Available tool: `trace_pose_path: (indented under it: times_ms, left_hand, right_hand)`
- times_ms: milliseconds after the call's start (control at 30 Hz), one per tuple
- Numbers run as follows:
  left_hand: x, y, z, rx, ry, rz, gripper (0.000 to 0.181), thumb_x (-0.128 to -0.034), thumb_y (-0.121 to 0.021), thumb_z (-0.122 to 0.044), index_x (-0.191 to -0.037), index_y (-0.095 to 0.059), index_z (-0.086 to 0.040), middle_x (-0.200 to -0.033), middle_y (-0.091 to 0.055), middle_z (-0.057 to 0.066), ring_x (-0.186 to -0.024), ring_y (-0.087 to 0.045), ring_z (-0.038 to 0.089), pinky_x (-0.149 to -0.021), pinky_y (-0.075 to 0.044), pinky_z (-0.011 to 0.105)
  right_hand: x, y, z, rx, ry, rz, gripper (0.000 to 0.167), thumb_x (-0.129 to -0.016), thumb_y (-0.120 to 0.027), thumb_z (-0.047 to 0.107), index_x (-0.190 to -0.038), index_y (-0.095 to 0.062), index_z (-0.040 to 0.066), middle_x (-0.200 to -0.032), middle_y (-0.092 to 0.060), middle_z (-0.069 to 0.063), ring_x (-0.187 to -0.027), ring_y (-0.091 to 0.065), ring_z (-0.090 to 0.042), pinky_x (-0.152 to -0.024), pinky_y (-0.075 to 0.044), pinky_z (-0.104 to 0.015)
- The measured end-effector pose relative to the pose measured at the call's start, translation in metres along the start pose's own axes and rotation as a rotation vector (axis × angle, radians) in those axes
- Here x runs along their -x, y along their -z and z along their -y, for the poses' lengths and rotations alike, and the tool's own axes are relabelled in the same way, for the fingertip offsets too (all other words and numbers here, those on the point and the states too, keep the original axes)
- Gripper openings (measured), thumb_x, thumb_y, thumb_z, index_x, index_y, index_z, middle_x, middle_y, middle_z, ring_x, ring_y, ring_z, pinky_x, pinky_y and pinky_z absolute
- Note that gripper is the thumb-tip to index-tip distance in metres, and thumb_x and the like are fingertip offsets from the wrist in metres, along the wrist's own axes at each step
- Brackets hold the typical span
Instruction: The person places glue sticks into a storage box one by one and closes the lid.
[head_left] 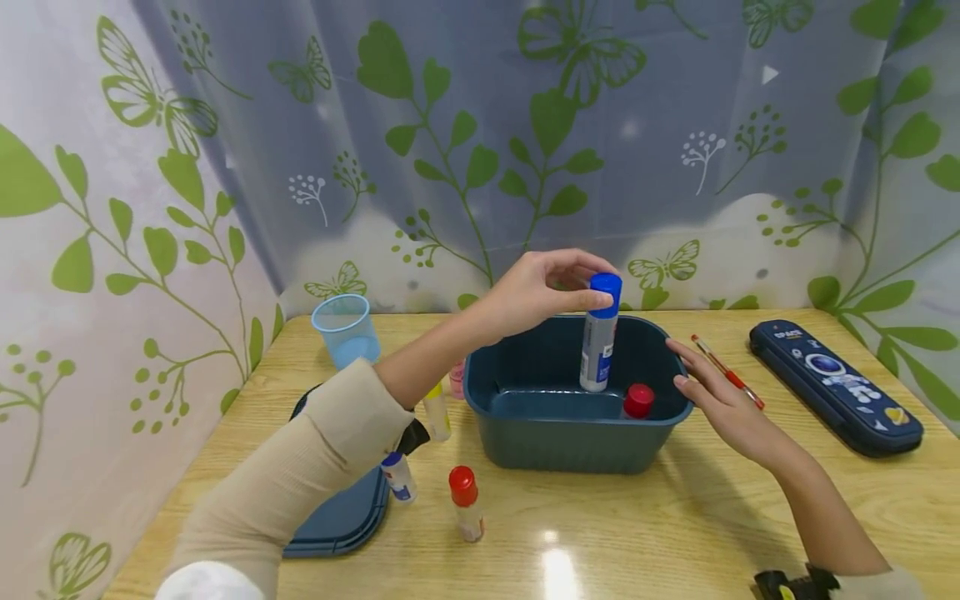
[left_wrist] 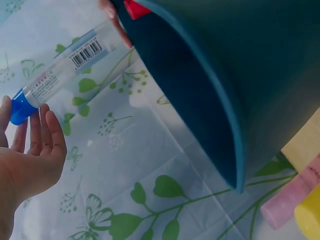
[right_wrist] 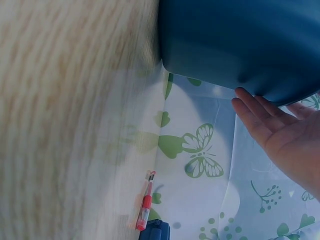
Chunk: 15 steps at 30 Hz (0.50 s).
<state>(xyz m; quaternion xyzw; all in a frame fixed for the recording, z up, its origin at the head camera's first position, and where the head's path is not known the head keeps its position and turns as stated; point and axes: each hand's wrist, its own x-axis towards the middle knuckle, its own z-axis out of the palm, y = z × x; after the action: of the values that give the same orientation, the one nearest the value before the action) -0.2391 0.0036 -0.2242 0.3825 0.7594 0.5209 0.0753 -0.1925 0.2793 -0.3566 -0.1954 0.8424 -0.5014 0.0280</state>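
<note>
My left hand [head_left: 536,292] pinches the blue cap of a clear glue bottle [head_left: 597,342]. The bottle hangs upright, cap up, with its lower end inside the dark teal bin [head_left: 570,454]. In the left wrist view the same glue bottle [left_wrist: 65,70] shows its barcode label. Against the bin's right end rests my right hand [head_left: 723,404], and its fingers look fairly straight in the right wrist view, touching the bin's outer wall [right_wrist: 235,45]. A red cap [head_left: 639,400] shows inside the bin at the right; what lies under it is hidden.
Left of the bin stand a red-capped glue bottle [head_left: 467,504], a blue-capped one [head_left: 399,477], a yellow-capped one [head_left: 437,412] and a pink bottle [head_left: 457,381]. A dark lid [head_left: 337,521] and light-blue cup [head_left: 345,333] sit farther left. A red pen [head_left: 727,372] and pencil case [head_left: 836,387] lie right.
</note>
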Motion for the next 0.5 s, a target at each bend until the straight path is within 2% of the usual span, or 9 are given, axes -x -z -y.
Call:
trace_pose_path:
  times_ms: [500]
  left_hand:
    - [-0.021,-0.021,0.035,0.003,0.088,-0.012,0.035,-0.0865,-0.066,-0.016,-0.120,-0.060,-0.007,-0.108,-0.060,0.005,-0.090,-0.059,0.014,-0.077,-0.049,0.024]
  right_hand:
    - [0.000,0.000,0.000,0.016,0.019,-0.005,0.055,-0.101,-0.036,0.020,-0.147,-0.010,0.004,-0.149,-0.006,-0.023,-0.129,-0.008,-0.051,-0.093,-0.018,-0.069]
